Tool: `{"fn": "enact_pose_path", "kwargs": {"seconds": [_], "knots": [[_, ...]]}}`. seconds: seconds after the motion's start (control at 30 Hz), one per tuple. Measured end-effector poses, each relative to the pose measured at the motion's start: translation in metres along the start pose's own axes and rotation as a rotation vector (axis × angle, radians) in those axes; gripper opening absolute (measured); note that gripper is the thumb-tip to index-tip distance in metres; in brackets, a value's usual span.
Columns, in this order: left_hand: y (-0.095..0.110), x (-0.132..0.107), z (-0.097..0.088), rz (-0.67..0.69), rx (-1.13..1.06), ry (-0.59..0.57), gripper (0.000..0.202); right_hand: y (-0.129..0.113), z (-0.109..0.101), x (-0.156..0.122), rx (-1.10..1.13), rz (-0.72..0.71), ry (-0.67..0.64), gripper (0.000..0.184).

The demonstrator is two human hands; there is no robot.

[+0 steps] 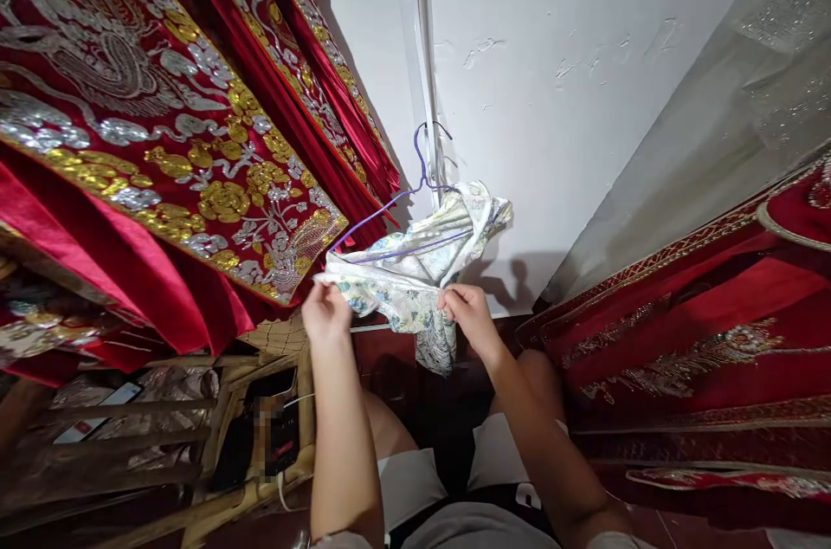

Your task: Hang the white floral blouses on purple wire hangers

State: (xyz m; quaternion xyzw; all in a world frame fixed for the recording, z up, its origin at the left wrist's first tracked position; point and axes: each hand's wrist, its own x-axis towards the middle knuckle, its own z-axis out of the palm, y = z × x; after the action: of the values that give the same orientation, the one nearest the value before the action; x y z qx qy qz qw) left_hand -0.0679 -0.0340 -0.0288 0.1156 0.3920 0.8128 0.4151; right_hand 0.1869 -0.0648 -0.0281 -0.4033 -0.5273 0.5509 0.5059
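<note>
A pale floral garment hangs bunched over a thin purple wire hanger, whose hook rests on a vertical white pipe against the wall. My left hand pinches the garment's left edge. My right hand grips the fabric near its lower middle, fingers closed on it. A strip of the cloth dangles below between my hands.
Red velvet robes with gold and silver embroidery hang at the left and the right. A wooden chair at lower left holds a dark device and a cable. A white wall is straight ahead. My knees show below.
</note>
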Motion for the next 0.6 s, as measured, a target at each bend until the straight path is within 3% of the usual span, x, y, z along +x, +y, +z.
{"fn": "enact_pose_path", "kwargs": {"seconds": [0.07, 0.2, 0.27, 0.4, 0.43, 0.5, 0.6], "knots": [[-0.032, -0.017, -0.012, -0.164, -0.017, 0.097, 0.017, 0.013, 0.006, -0.012, 0.063, 0.041, -0.001, 0.023], [-0.077, -0.06, -0.009, -0.273, -0.004, 0.05, 0.017, 0.04, -0.003, -0.029, 0.055, 0.181, -0.084, 0.028], [-0.079, -0.079, 0.003, -0.267, -0.012, -0.101, 0.013, 0.046, -0.015, -0.032, -0.036, 0.159, -0.047, 0.034], [-0.06, -0.112, 0.034, -0.076, 0.212, -0.609, 0.026, 0.035, -0.032, -0.023, -0.097, -0.029, 0.193, 0.039], [-0.055, -0.119, 0.041, -0.008, 0.329, -0.717, 0.029, 0.029, -0.032, -0.02, -0.039, -0.014, 0.158, 0.044], [-0.047, -0.129, 0.053, 0.143, 0.555, -0.856, 0.032, 0.016, -0.028, -0.015, 0.127, 0.112, -0.054, 0.057], [-0.04, -0.13, 0.058, 0.331, 0.738, -0.88, 0.034, -0.001, -0.022, -0.011, 0.307, 0.284, -0.378, 0.066]]}}
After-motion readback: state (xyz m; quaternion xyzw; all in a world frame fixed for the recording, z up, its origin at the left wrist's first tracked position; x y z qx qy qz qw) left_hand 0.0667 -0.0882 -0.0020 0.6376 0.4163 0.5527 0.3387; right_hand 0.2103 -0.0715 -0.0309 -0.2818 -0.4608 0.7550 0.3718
